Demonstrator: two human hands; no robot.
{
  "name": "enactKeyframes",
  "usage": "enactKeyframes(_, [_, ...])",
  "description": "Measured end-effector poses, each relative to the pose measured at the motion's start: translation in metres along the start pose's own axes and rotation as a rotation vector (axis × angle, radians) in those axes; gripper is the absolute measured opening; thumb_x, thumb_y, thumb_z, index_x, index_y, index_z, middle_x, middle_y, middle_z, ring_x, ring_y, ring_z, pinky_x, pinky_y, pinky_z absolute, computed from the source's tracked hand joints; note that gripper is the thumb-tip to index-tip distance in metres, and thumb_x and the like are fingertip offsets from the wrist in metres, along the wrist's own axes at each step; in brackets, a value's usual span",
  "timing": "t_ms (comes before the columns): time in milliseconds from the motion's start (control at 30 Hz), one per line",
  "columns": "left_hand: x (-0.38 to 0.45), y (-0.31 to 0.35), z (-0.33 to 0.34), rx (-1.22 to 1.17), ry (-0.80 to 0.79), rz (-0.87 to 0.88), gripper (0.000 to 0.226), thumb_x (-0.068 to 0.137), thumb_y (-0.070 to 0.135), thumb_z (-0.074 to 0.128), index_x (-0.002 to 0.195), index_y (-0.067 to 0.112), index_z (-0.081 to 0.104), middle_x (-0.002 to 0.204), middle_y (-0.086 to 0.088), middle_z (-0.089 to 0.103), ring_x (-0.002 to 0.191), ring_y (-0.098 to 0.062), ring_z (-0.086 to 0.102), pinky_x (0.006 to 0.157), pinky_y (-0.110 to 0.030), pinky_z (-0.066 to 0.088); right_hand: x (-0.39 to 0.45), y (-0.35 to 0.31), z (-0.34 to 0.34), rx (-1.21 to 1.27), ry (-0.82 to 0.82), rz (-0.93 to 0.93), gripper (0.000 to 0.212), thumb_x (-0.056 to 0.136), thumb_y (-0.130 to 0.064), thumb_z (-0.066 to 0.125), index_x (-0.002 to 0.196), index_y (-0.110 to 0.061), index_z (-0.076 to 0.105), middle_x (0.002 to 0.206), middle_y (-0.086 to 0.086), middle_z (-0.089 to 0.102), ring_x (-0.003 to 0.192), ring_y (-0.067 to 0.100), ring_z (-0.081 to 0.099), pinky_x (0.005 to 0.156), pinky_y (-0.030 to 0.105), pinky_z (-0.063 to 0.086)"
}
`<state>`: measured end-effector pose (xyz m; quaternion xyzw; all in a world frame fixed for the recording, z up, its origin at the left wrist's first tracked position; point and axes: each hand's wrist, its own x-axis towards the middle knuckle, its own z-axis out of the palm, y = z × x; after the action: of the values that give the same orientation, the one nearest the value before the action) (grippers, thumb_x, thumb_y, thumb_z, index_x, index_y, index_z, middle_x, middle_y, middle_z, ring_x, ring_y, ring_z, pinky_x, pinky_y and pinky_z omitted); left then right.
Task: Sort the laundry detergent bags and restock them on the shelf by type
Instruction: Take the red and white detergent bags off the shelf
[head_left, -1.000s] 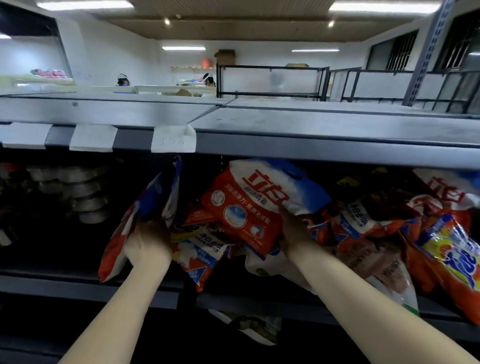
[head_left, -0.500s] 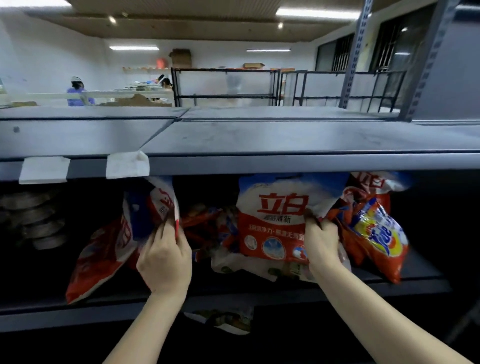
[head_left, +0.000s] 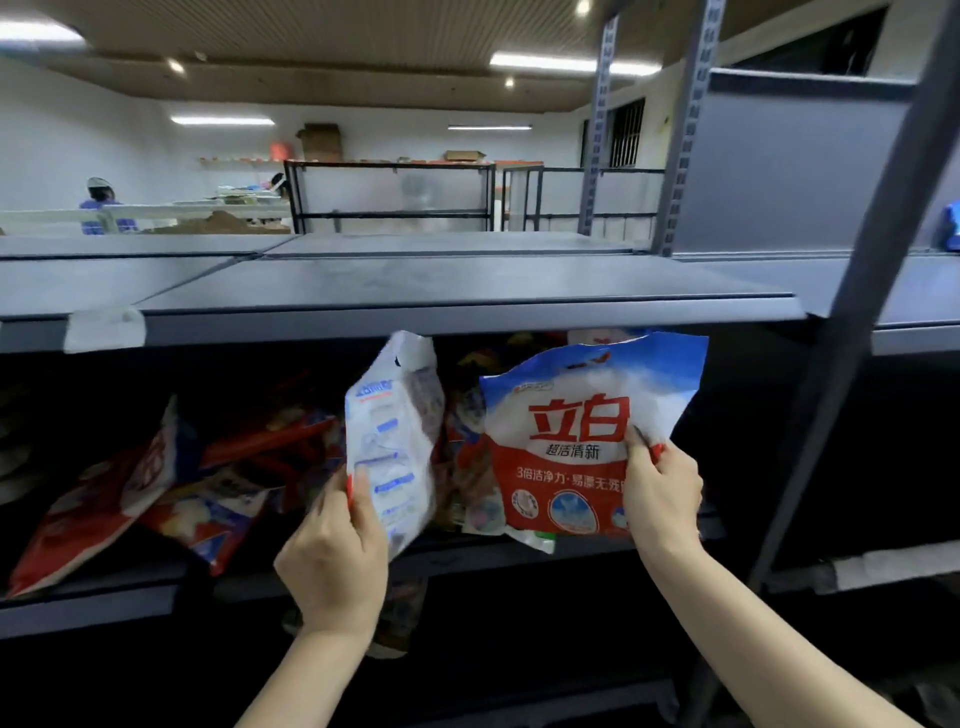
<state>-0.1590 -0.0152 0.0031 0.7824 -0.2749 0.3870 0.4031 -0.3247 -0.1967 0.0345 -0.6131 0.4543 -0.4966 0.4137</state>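
- Holding one bag apiece, both hands sit in front of the shelf opening: the left hand (head_left: 332, 556) grasps the lower edge of a pale bag (head_left: 395, 441), thumb across its face, and the right hand (head_left: 660, 493) pinches the right side of a red, white and blue bag (head_left: 582, 441).
- A second ago both bags were tucked in among the pile, the left one showing a red and blue side; now they are drawn forward and upright, and the left one shows a white printed side (probably its back).
- That suggests two bags have been picked out to be compared or grouped, so sorting is under way but far from done.
- Just behind, the lower shelf (head_left: 93, 603) carries a loose heap of mixed bags (head_left: 218, 488), leaning and overlapping, not yet grouped by type.
- Above them the upper shelf (head_left: 441, 286) shows a bare grey top, with a white label (head_left: 104, 330) on its front lip.
- Farther off stand black racks (head_left: 389, 197), and a person in blue (head_left: 101, 208) works at a white counter.
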Motion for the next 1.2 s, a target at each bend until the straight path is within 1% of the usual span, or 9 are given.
enactKeyframes(67, [-0.017, 0.034, 0.002, -0.078, 0.002, 0.017, 0.056, 0.101, 0.031, 0.035, 0.074, -0.008, 0.066, 0.057, -0.017, 0.064, 0.039, -0.032, 0.058, 0.04, -0.027, 0.041, 0.0, -0.003, -0.039, 0.01, 0.03, -0.048, 0.035, 0.097, -0.038, 0.048, 0.075, -0.013, 0.058, 0.074, -0.001, 0.064, 0.067, 0.013, 0.062, 0.056, 0.025, 0.046])
enactKeyframes(133, [-0.029, 0.072, 0.003, -0.166, 0.01, 0.033, 0.063, 0.102, 0.035, 0.031, 0.072, -0.008, 0.064, 0.054, -0.017, 0.063, 0.038, -0.032, 0.057, 0.043, -0.025, 0.039, 0.001, -0.003, -0.079, 0.026, 0.092, -0.085, 0.04, 0.097, -0.033, 0.05, 0.066, -0.007, 0.053, 0.065, -0.001, 0.061, 0.06, 0.013, 0.06, 0.051, 0.022, 0.041])
enactKeyframes(200, [-0.041, 0.112, 0.003, -0.238, 0.01, 0.044, 0.064, 0.101, 0.036, 0.03, 0.072, -0.009, 0.064, 0.056, -0.019, 0.064, 0.041, -0.033, 0.059, 0.045, -0.025, 0.038, 0.008, 0.001, -0.12, 0.025, 0.162, -0.111, 0.041, 0.095, -0.032, 0.053, 0.067, -0.002, 0.054, 0.064, 0.003, 0.063, 0.061, 0.018, 0.063, 0.054, 0.026, 0.047])
enactKeyframes(367, [-0.06, 0.211, 0.001, -0.392, -0.027, -0.002, 0.059, 0.1, 0.037, 0.034, 0.067, -0.004, 0.06, 0.056, -0.023, 0.061, 0.045, -0.04, 0.058, 0.046, -0.033, 0.042, 0.029, 0.007, -0.225, 0.052, 0.305, -0.168, 0.027, 0.094, -0.031, 0.056, 0.071, -0.017, 0.06, 0.071, 0.0, 0.068, 0.066, 0.018, 0.068, 0.062, 0.032, 0.055])
enactKeyframes(467, [-0.065, 0.263, -0.003, -0.506, -0.01, -0.017, 0.045, 0.095, 0.023, 0.041, 0.063, -0.004, 0.055, 0.056, -0.025, 0.059, 0.047, -0.04, 0.058, 0.054, -0.027, 0.025, 0.045, 0.011, -0.283, 0.061, 0.41, -0.191, 0.028, 0.094, -0.033, 0.057, 0.074, -0.014, 0.063, 0.072, 0.0, 0.07, 0.066, 0.019, 0.069, 0.063, 0.034, 0.056])
enactKeyframes(567, [-0.062, 0.314, -0.006, -0.61, -0.001, -0.031, 0.043, 0.096, 0.015, 0.046, 0.062, -0.008, 0.056, 0.056, -0.029, 0.058, 0.048, -0.042, 0.056, 0.055, -0.023, 0.014, 0.06, 0.01, -0.335, 0.038, 0.515, -0.197, 0.03, 0.093, -0.034, 0.057, 0.074, -0.012, 0.065, 0.072, -0.001, 0.069, 0.068, 0.02, 0.068, 0.064, 0.031, 0.054])
enactKeyframes(800, [-0.049, 0.429, 0.017, -0.858, -0.019, -0.068, 0.042, 0.098, 0.019, 0.045, 0.074, -0.01, 0.065, 0.067, -0.03, 0.063, 0.058, -0.043, 0.058, 0.056, -0.021, 0.017, 0.089, 0.015, -0.421, -0.042, 0.688, -0.192, 0.035, 0.094, -0.035, 0.055, 0.072, -0.009, 0.062, 0.069, 0.001, 0.064, 0.061, 0.013, 0.061, 0.054, 0.022, 0.042])
enactKeyframes(1033, [-0.04, 0.536, 0.07, -1.006, -0.015, -0.148, 0.045, 0.1, 0.031, 0.039, 0.086, 0.0, 0.068, 0.079, -0.024, 0.068, 0.074, -0.043, 0.06, 0.058, -0.024, 0.019, 0.141, 0.041, -0.488, -0.079, 0.842, -0.188, 0.04, 0.09, -0.046, 0.055, 0.066, -0.014, 0.06, 0.076, 0.008, 0.07, 0.071, 0.031, 0.067, 0.072, 0.05, 0.056])
enactKeyframes(1200, [-0.026, 0.622, 0.118, -0.998, -0.077, -0.207, 0.044, 0.102, 0.034, 0.034, 0.105, 0.009, 0.069, 0.099, -0.018, 0.07, 0.091, -0.039, 0.058, 0.06, -0.023, 0.017, 0.199, 0.052, -0.531, -0.089, 0.929, -0.22, 0.04, 0.092, -0.042, 0.055, 0.065, -0.012, 0.058, 0.073, 0.009, 0.067, 0.071, 0.033, 0.066, 0.073, 0.049, 0.056])
